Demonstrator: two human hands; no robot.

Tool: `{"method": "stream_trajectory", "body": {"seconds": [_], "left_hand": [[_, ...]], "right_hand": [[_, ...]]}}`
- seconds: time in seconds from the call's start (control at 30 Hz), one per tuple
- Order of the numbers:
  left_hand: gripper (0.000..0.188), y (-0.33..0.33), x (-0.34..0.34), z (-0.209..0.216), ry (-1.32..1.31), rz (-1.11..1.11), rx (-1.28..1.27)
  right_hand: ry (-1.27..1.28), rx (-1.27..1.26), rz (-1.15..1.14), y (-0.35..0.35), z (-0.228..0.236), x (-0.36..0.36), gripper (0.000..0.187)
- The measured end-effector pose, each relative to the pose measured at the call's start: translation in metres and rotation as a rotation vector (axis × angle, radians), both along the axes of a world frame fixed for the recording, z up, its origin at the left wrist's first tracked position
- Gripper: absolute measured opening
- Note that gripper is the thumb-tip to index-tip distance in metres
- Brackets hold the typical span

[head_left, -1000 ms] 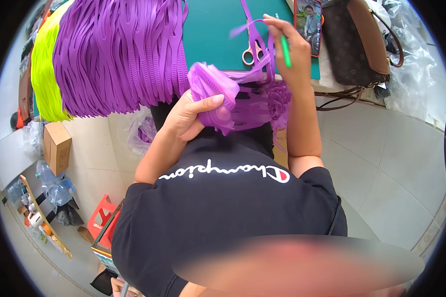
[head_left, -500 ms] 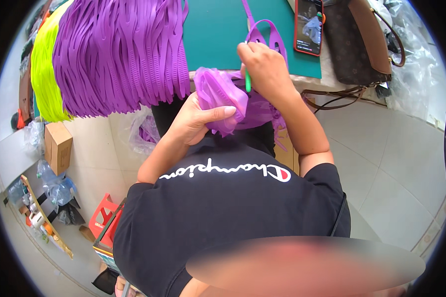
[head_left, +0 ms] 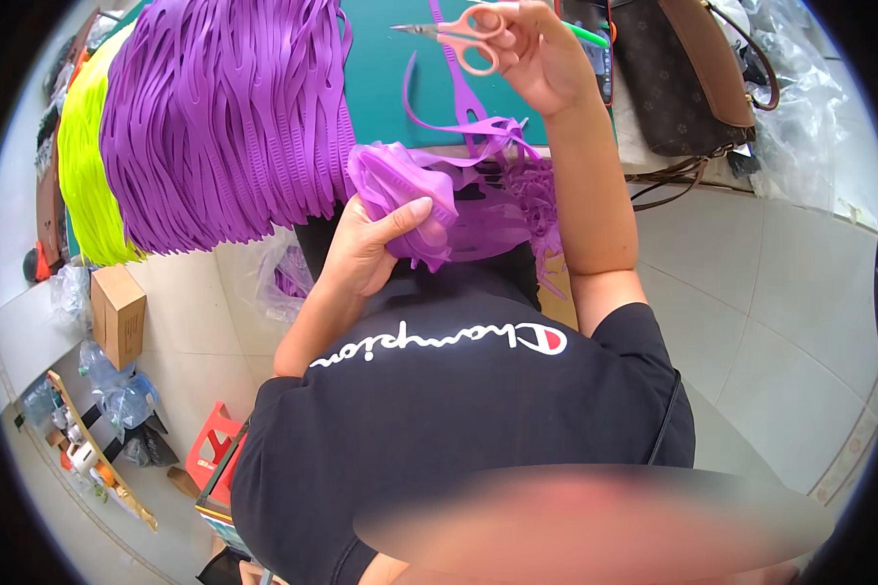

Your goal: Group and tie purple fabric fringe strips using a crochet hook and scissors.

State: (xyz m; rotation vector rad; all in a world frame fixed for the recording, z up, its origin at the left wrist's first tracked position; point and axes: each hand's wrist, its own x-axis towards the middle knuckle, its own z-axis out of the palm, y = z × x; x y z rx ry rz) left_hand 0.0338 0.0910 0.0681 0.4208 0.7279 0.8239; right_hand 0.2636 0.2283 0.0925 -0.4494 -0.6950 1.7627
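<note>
My left hand [head_left: 363, 246] is closed around a folded bundle of soft purple rubbery pieces [head_left: 400, 190], its thumb pressed on the near side. Raised over the far side of the table, my right hand [head_left: 551, 63] holds small scissors [head_left: 474, 55] with pink handles, their tips pointing left. A slim green-handled tool [head_left: 585, 35] sticks out to the right of the same hand; its other end is hidden. Below the scissors, a cut-out purple strap [head_left: 468, 102] lies on the green mat [head_left: 376, 73]. Purple scraps [head_left: 532, 200] hang over the table's near edge.
A thick row of purple straps [head_left: 229, 127] drapes over the table's left side, beside yellow-green ones [head_left: 86, 156]. A phone [head_left: 605, 83] and a brown handbag [head_left: 688, 83] lie at the right. A cardboard box [head_left: 119, 317] and red plastic stool [head_left: 210, 444] are at the left.
My right hand has moved up and away from the purple bundle, and the pink scissors now show in it. My left hand has shifted slightly left with the bundle.
</note>
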Motion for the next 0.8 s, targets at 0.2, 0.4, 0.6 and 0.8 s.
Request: {"method": "stream_trajectory", "body": {"seconds": [0.2, 0.4, 0.6, 0.8], "left_hand": [[0.029, 0.002, 0.003, 0.002, 0.003, 0.13, 0.014], [0.03, 0.003, -0.004, -0.001, 0.211, 0.255, 0.114], [0.023, 0.011, 0.002, 0.003, 0.045, 0.213, 0.088], [0.022, 0.011, 0.002, 0.006, 0.036, 0.263, 0.094]], "right_hand": [[-0.406, 0.136, -0.384, 0.015, 0.008, -0.007, 0.015], [-1.554, 0.791, -0.573, -0.013, -0.001, -0.002, 0.027], [-0.603, 0.291, -0.129, -0.102, -0.021, -0.034, 0.021], [-0.611, 0.2, -0.244, -0.128, -0.029, -0.054, 0.018]]}}
